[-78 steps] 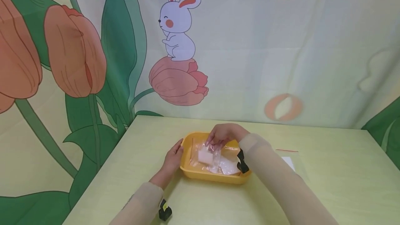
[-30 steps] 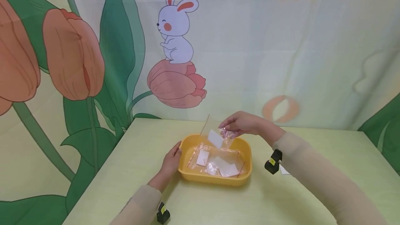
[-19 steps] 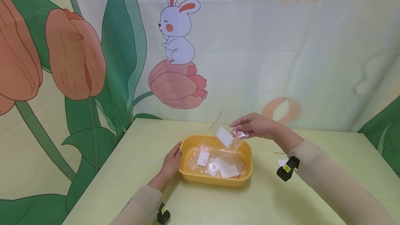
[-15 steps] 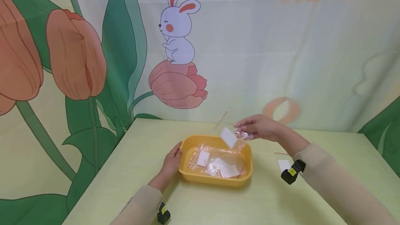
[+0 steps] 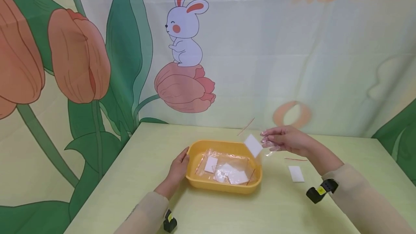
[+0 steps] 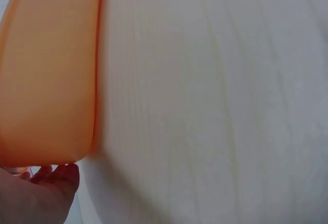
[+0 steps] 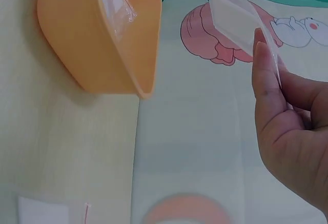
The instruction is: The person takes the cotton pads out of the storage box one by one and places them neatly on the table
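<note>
The left hand (image 5: 178, 165) rests loosely extended fingers against the end of the yellow tub (image 5: 221, 187). The left wrist view gives only its outer wall; the head view shows clear bags (image 5: 211, 164) inside. Near the tub's far right corner, the right hand (image 5: 287, 140) pinches a bag with a white insert (image 5: 253, 145), a grip plainest from the right wrist. Rightmost, another bag (image 5: 296, 173) lies on the desk (image 5: 276, 208).

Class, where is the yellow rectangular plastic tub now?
In the head view, the yellow tub sits low, near the middle, on the pale wood-grain table, its left end held by the person's left hand.
</note>
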